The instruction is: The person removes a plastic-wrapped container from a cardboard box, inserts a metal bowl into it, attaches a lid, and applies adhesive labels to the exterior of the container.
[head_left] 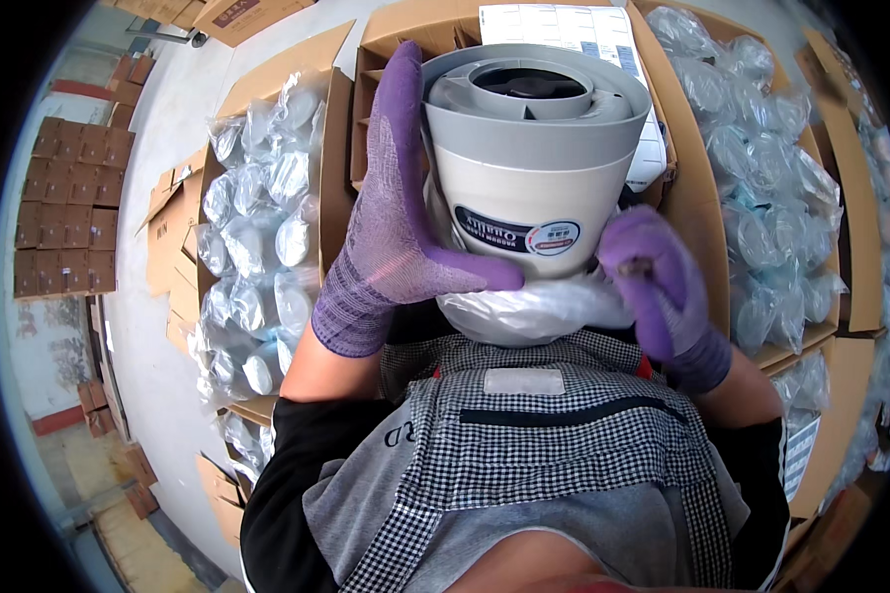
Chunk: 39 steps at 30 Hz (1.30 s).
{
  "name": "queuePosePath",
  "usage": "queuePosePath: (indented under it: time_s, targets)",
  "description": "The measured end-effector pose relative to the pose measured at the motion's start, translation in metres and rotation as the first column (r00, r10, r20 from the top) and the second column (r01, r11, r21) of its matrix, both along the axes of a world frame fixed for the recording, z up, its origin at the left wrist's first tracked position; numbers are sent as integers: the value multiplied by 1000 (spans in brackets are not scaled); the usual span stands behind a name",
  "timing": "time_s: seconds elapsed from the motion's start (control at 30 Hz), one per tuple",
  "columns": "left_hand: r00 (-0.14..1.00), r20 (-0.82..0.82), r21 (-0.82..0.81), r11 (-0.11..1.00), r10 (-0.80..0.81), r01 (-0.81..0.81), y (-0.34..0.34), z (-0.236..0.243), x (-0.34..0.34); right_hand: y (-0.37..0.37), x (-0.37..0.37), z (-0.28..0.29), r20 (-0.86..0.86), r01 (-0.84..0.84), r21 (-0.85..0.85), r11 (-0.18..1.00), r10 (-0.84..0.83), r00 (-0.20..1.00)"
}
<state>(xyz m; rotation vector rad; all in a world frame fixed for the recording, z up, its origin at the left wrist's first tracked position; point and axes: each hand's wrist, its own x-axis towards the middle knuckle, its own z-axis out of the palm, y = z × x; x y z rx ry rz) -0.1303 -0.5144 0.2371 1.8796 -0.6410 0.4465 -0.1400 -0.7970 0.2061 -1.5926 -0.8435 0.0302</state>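
Observation:
A round white flask body (529, 193) with a grey collar is in front of my chest, its grey end with a dark round recess facing up. The printing on its dark label appears upside down. My left hand (400, 212), in a purple knit glove, holds its left side, the fingers stretched along the wall and the thumb across the front. My right hand (658, 282), gloved alike and slightly blurred, is closed at the lower right of the body. A small dark spot shows at its fingers; what it grips is unclear. A clear plastic bag (534, 311) bunches beneath the body.
Cartons of bagged items stand at left (262, 208) and right (771, 188). Behind the flask body is a divided carton (371, 74) with a printed sheet (646, 148) on it. Brown boxes (79, 208) are stacked at the far left.

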Motion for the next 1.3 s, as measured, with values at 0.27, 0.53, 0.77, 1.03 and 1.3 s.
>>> queuePosePath:
  time_s: [0.27, 0.53, 0.77, 1.03, 1.3]
  targets:
    - [992, -126, -106, 994, 12, -26, 9, 21, 14, 4, -22, 28, -267, 182, -204, 962, -234, 935]
    - [969, -197, -288, 936, 150, -204, -21, 21, -7, 12, -11, 31, -111, 298, -387, 872, -365, 924]
    - [982, -77, -158, 970, 173, -184, -11, 16, 1, 18, -2, 48, -104, 221, -399, 890, -283, 953]
    - [978, 103, -33, 984, 180, -177, -4, 18, 13, 5, 4, 51, -39, 203, -526, 826, -262, 964]
    - [990, -34, -176, 975, 133, -137, -7, 11, 7, 0, 10, 47, 33, 196, -525, 828, -211, 977]
